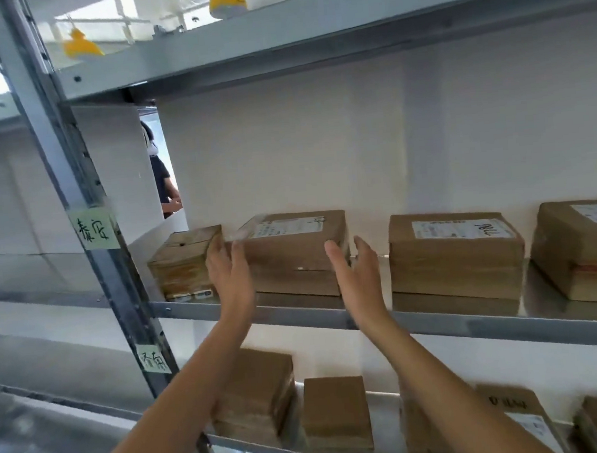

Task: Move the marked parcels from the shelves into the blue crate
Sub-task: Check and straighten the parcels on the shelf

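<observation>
A brown cardboard parcel (292, 252) with a white label and a handwritten mark lies on the middle shelf (442, 322). My left hand (230, 272) is raised at the parcel's left end with its fingers straight. At the parcel's right end my right hand (358, 271) is held up the same way, fingers straight. Neither hand holds anything. The blue crate is not in view.
A smaller parcel (181, 265) lies left of it, and two labelled parcels (454, 252) (587, 248) lie to the right. Several parcels (336, 411) sit on the lower shelf. A metal upright (81, 194) with green notes stands at left. A person (162, 176) stands behind the rack.
</observation>
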The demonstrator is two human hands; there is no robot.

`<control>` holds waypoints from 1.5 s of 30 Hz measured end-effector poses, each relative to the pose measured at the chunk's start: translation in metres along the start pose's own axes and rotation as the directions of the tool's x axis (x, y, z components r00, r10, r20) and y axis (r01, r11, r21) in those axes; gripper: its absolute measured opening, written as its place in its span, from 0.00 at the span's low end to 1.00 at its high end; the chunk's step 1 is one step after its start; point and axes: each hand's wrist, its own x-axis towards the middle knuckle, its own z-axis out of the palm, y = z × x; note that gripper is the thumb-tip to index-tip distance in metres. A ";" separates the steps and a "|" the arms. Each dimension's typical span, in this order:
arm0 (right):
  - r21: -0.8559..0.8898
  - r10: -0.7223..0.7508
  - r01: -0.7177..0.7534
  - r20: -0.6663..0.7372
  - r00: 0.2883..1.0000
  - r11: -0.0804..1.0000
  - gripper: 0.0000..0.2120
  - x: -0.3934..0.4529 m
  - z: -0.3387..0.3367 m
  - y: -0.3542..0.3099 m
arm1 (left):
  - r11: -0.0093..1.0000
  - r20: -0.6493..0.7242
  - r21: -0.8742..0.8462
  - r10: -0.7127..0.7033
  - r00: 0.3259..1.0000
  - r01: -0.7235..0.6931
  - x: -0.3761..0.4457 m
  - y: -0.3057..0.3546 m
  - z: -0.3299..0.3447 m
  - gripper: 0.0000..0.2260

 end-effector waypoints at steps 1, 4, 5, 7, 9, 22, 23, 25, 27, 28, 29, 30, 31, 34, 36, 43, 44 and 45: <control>0.035 0.049 -0.048 -0.023 0.999 0.998 0.35 0.009 0.006 0.000 | 0.999 0.035 -0.022 -0.035 0.999 0.036 0.011 -0.004 0.000 0.21; 0.081 0.159 -0.151 -0.097 0.983 0.985 0.41 0.025 0.023 0.003 | 0.994 0.106 -0.059 -0.083 0.991 0.090 0.038 -0.016 -0.001 0.22; 0.070 0.170 -0.162 -0.118 0.978 0.984 0.42 0.027 0.028 0.005 | 0.994 0.125 -0.057 -0.086 0.988 0.093 0.047 -0.020 -0.002 0.23; 0.034 0.171 -0.168 -0.161 0.972 0.985 0.39 0.025 0.037 0.008 | 0.992 0.175 -0.061 -0.101 0.979 0.113 0.062 -0.027 -0.002 0.24; 0.022 0.156 -0.155 -0.205 0.966 0.988 0.25 0.025 0.042 0.009 | 0.981 0.244 -0.078 -0.152 0.958 0.175 0.073 -0.035 -0.003 0.20; -0.070 -0.089 0.074 -0.245 0.965 0.995 0.30 0.009 0.042 0.023 | 0.943 0.501 -0.300 0.030 0.865 0.141 0.074 -0.064 -0.017 0.15; -0.075 -0.108 0.093 -0.248 0.963 0.993 0.30 0.007 0.043 0.025 | 0.939 0.511 -0.317 0.050 0.858 0.134 0.072 -0.063 -0.018 0.15; -0.076 -0.120 0.104 -0.255 0.959 0.992 0.29 0.007 0.042 0.026 | 0.933 0.530 -0.329 0.053 0.847 0.147 0.072 -0.062 -0.019 0.15; -0.083 -0.122 0.104 -0.261 0.958 0.991 0.30 0.009 0.042 0.026 | 0.931 0.540 -0.329 0.047 0.841 0.159 0.073 -0.062 -0.019 0.15; -0.094 -0.121 0.099 -0.267 0.956 0.991 0.32 0.010 0.042 0.027 | 0.931 0.544 -0.328 0.048 0.838 0.160 0.074 -0.062 -0.018 0.16; -0.103 -0.121 0.097 -0.273 0.954 0.990 0.32 0.011 0.042 0.028 | 0.933 0.548 -0.322 0.047 0.835 0.159 0.075 -0.063 -0.018 0.16; -0.102 -0.122 0.097 -0.278 0.953 0.990 0.33 0.011 0.042 0.030 | 0.936 0.555 -0.313 0.042 0.831 0.162 0.075 -0.063 -0.018 0.16; -0.093 -0.121 0.099 -0.283 0.951 0.991 0.33 0.011 0.042 0.030 | 0.937 0.563 -0.304 0.031 0.826 0.172 0.075 -0.062 -0.017 0.15; -0.062 -0.113 0.099 -0.311 0.944 0.993 0.28 0.011 0.042 0.025 | 0.945 0.588 -0.249 -0.026 0.809 0.211 0.073 -0.059 -0.016 0.15; 0.015 -0.102 0.114 -0.353 0.930 0.993 0.24 0.012 0.041 0.022 | 0.946 0.605 -0.212 -0.070 0.793 0.245 0.071 -0.055 -0.016 0.15; 0.110 -0.059 0.135 -0.520 0.852 0.985 0.20 0.015 0.041 0.027 | 0.956 0.632 -0.186 -0.060 0.773 0.226 0.066 -0.044 -0.020 0.20; 0.100 -0.067 0.147 -0.559 0.827 0.984 0.21 0.015 0.042 0.027 | 0.962 0.639 -0.163 -0.067 0.767 0.219 0.066 -0.044 -0.020 0.20; 0.084 -0.075 0.154 -0.594 0.801 0.984 0.22 0.015 0.044 0.028 | 0.964 0.652 -0.142 -0.079 0.754 0.224 0.065 -0.045 -0.021 0.23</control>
